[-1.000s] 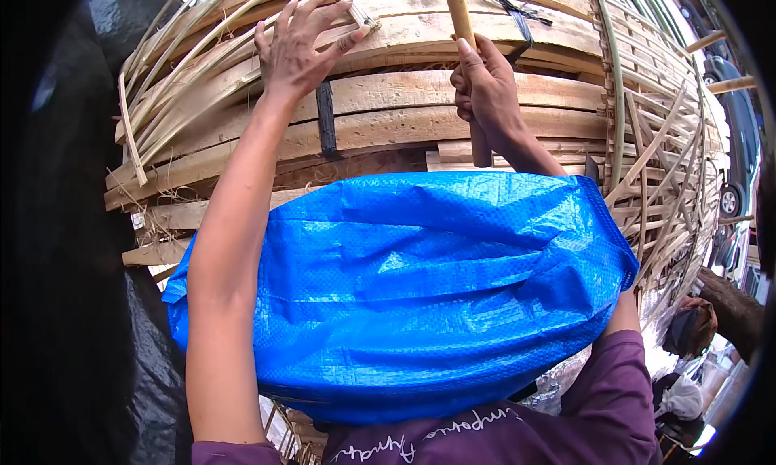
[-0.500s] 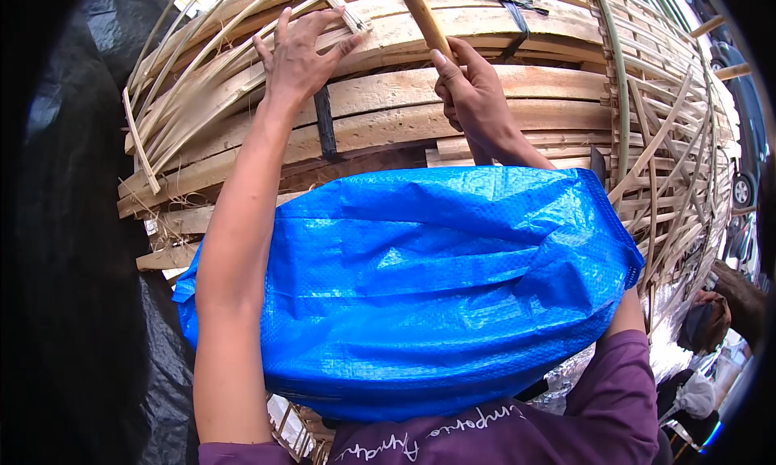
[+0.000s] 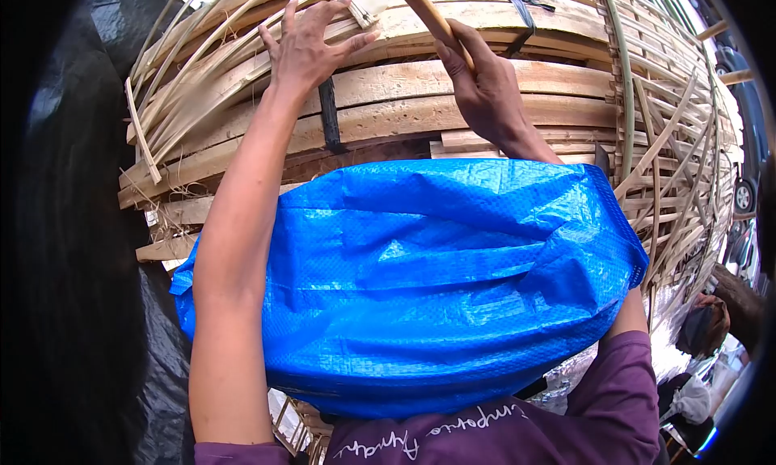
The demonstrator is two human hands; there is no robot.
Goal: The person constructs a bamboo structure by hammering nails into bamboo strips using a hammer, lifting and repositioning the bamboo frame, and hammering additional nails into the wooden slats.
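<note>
My left hand (image 3: 309,48) is spread over the pale thin strips (image 3: 218,81) at upper left, fingers apart. Its thumb and forefinger lie close to the frayed end of a pale stick (image 3: 353,6); I cannot tell whether they touch it. In my right hand (image 3: 493,93) is a hammer (image 3: 427,10), gripped by its wooden handle. The hammer's head is almost wholly cut off by the top edge. Below both hands run stacked wooden planks (image 3: 388,117), with a black strap (image 3: 329,113) around some of them. A blue woven plastic sheet (image 3: 428,279) covers my lap.
Black plastic sheeting (image 3: 73,222) hangs along the left side. To the right stands a woven lattice of split strips (image 3: 671,166) with a green pole (image 3: 621,77). A dark tie (image 3: 521,16) sits on the upper planks. Parked cars (image 3: 748,141) and a person's cap (image 3: 703,326) show at far right.
The hammer has swung up toward the top edge, so less of its head shows. My right hand has shifted slightly right and turned. My left hand stays nearly in place.
</note>
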